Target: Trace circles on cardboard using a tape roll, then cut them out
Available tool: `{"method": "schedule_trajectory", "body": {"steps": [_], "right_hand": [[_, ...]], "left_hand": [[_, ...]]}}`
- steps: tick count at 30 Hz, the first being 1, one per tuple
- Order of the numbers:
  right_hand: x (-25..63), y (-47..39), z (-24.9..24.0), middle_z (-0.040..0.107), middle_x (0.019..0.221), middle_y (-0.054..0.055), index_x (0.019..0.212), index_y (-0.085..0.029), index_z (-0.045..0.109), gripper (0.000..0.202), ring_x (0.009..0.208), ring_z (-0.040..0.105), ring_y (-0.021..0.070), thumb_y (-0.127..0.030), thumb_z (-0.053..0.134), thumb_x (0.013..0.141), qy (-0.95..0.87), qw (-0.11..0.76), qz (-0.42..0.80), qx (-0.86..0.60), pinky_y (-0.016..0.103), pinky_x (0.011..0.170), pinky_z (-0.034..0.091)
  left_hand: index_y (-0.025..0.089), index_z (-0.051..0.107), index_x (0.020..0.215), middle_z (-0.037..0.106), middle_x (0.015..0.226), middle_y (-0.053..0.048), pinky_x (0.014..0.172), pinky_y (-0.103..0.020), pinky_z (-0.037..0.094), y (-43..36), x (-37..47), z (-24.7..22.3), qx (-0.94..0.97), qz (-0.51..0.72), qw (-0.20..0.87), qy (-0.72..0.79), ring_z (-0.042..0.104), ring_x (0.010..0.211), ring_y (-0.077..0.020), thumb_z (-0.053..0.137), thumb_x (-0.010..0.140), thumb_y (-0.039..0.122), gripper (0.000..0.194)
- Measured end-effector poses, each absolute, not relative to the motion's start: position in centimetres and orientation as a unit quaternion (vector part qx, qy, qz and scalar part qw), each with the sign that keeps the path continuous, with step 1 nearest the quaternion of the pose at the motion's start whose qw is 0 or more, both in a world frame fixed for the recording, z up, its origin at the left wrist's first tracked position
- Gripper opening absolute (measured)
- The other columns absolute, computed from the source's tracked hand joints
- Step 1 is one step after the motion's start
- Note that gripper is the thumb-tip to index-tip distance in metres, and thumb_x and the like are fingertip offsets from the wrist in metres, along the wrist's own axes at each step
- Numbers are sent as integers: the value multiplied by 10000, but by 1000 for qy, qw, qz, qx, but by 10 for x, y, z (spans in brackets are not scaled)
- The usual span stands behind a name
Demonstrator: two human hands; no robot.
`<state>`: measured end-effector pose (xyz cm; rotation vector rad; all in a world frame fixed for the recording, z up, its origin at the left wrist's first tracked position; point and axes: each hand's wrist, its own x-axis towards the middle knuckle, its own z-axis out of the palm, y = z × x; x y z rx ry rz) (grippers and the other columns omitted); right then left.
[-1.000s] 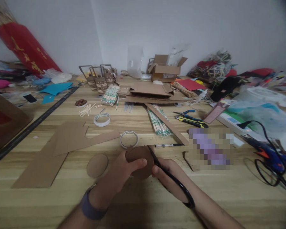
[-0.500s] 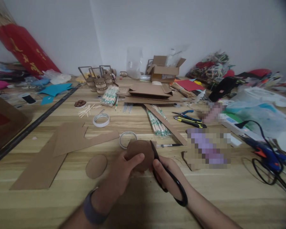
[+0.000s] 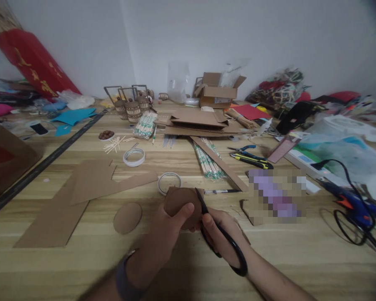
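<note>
My left hand [image 3: 172, 223] is closed on a brown piece of cardboard [image 3: 181, 205] with a rounded outline, its thumb lying across the face. Black-handled scissors [image 3: 235, 246] are gripped in my right hand [image 3: 221, 230]. Their blades lie along the right edge of the cardboard piece; I cannot tell exactly how far apart they are. On the table to the left of my hands rests a cut cardboard disc [image 3: 128, 218]. Further left, larger cardboard offcuts [image 3: 59, 209] overlap each other. A roll of tape [image 3: 169, 182] sits just behind the piece I hold.
Another tape roll [image 3: 134, 157] lies farther back. Bundles of wrapped sticks [image 3: 208, 161] and a cardboard strip [image 3: 219, 163] are beyond my hands. To the right are pliers [image 3: 242, 148], a yellow-black utility knife [image 3: 252, 160] and a blue glue gun [image 3: 357, 209] with its cable.
The cardboard piece has turned slightly in my left hand, and my left thumb has shifted a little to the right. The scissors stay at its right edge.
</note>
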<state>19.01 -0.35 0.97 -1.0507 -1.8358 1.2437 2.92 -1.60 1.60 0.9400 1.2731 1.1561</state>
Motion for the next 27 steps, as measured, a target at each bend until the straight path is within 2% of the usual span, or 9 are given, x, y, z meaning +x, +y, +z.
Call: {"method": "schedule_trajectory", "body": {"steps": [7, 11, 17, 22, 25, 27], "right_hand": [[191, -3, 13, 397, 495, -49, 724, -166, 658, 739, 427, 359, 108, -748, 292, 994, -731, 345, 441, -390, 235, 488, 353], [190, -1, 19, 481, 562, -17, 717, -172, 653, 736, 484, 417, 124, -747, 285, 993, -749, 340, 421, -383, 239, 531, 388], [190, 0, 14, 483, 569, -3, 667, -205, 552, 705, 527, 442, 157, -787, 284, 960, -758, 332, 388, -406, 261, 540, 388], [194, 3, 5, 573, 679, 30, 779, -170, 614, 755, 636, 525, 189, -866, 340, 886, -747, 316, 422, -405, 264, 573, 420], [197, 5, 7, 610, 762, 44, 850, -154, 646, 770, 726, 568, 212, -874, 373, 869, -734, 315, 464, -384, 278, 655, 460], [197, 6, 9, 587, 741, 37, 826, -152, 638, 782, 705, 547, 203, -888, 375, 855, -728, 310, 476, -384, 275, 637, 441]], "left_hand": [[181, 729, 1029, 805, 942, -91, 786, -364, 587, -15, 27, 19, 395, 494, 558, 537, 744, 917, -297, 765, 761, 498, 417], [173, 733, 998, 807, 941, -104, 805, -397, 593, -16, 26, 19, 378, 481, 565, 554, 748, 932, -324, 772, 742, 511, 425], [201, 731, 1007, 781, 1178, -115, 1020, -432, 530, -14, 26, 35, 366, 496, 533, 580, 695, 1151, -340, 758, 708, 510, 430], [173, 725, 994, 813, 1000, -131, 959, -469, 558, -13, 23, 37, 371, 476, 533, 593, 719, 1084, -364, 748, 709, 539, 465], [174, 736, 987, 815, 1007, -120, 910, -443, 575, -14, 22, 33, 383, 470, 540, 584, 732, 1046, -351, 752, 723, 520, 435], [179, 743, 980, 816, 1002, -109, 892, -422, 578, -14, 21, 31, 381, 469, 546, 580, 735, 1037, -343, 755, 732, 516, 419]]}}
